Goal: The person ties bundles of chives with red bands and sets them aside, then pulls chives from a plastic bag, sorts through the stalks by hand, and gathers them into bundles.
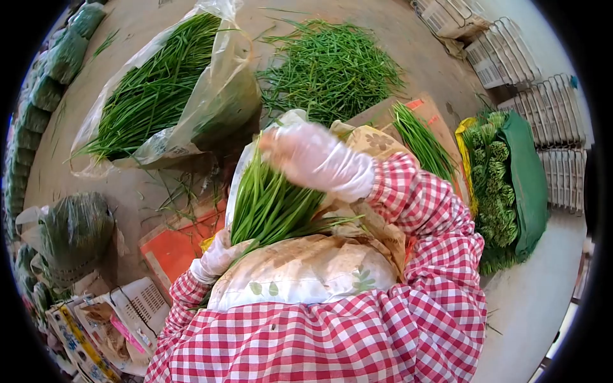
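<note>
A bunch of long green garlic chives lies across my lap, on a stained apron with a leaf print. My left hand, in a thin whitish glove, is closed around the bunch at its lower left side. Over the bunch's upper end is my right hand, also gloved and smeared by motion. Its fingers are bent near the tips of the chives, but the blur hides whether they grip any. Both sleeves are red and white checked.
A clear plastic bag full of chives lies ahead left, beside a loose green heap. More chives rest on cardboard at right. Bundles under green cloth, white crates and a wrapped bundle stand around me.
</note>
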### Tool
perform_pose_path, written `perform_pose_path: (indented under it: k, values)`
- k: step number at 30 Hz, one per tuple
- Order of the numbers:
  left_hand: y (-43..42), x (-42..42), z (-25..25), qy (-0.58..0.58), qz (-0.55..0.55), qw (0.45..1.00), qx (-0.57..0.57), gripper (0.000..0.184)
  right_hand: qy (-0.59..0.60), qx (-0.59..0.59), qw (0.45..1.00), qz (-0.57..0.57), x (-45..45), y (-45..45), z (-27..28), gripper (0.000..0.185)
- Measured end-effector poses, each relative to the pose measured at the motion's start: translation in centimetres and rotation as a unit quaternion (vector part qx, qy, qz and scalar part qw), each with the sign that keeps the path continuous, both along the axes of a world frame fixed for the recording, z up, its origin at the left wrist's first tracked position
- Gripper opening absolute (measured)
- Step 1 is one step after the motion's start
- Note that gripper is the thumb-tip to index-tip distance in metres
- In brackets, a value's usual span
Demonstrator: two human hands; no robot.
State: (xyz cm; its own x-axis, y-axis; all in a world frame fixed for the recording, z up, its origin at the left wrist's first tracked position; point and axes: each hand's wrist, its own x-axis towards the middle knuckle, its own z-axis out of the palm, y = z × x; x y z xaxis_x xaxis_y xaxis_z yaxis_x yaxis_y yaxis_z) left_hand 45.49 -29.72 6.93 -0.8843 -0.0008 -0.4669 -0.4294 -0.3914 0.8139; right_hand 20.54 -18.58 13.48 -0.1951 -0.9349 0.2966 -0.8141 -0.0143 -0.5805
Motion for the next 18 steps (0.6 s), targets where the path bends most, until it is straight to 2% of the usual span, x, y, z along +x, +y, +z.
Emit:
perform_pose_path:
  k: [1,2,3,4,6,8,10,14,16,18]
  values:
    - [0.1,0.3,-0.3,0.003,0.022,0.999,0.042,0.046,0.09,-0.047,0.993,-0.053,-1.3,0.0,0.5,0.01]
    - [0.2,0.2,0.2,0.001,0.024,0.999,0.041,0.046,0.211,-0.038,0.972,-0.094,-3.5,-0.1,0.2,0.007]
    - [0.2,-0.1,1.0,-0.006,0.026,0.998,0.06,0.047,0.437,0.177,0.861,-0.192,-4.7,-0.3,2.3,0.009]
    - [0.1,-0.1,1.5,-0.012,0.028,0.996,0.079,0.048,0.31,0.113,0.915,-0.234,-6.8,-0.4,2.8,0.012]
    - [-0.1,0.1,1.1,-0.006,0.024,0.996,0.089,0.049,0.389,0.052,0.884,-0.254,-6.9,-0.7,3.1,0.014]
    - [-0.1,0.1,0.8,-0.002,0.018,0.996,0.089,0.049,0.209,0.051,0.973,-0.085,-4.1,0.1,3.4,0.019]
    - [-0.1,-0.1,1.2,0.004,0.01,0.997,0.076,0.049,0.221,0.091,0.971,-0.013,-1.4,-0.3,2.4,0.021]
    - [-0.2,0.2,0.9,-0.007,0.024,0.996,0.091,0.048,0.184,0.182,0.966,0.007,0.3,-0.9,2.4,0.019]
    - [-1.1,0.6,-0.2,-0.003,-0.054,0.998,-0.013,0.049,0.167,0.218,0.962,0.002,0.6,-1.1,2.2,0.02]
    - [-0.8,-0.5,0.9,0.016,-0.041,0.999,0.021,0.051,0.057,0.235,0.97,0.002,0.1,-1.2,1.3,0.017]
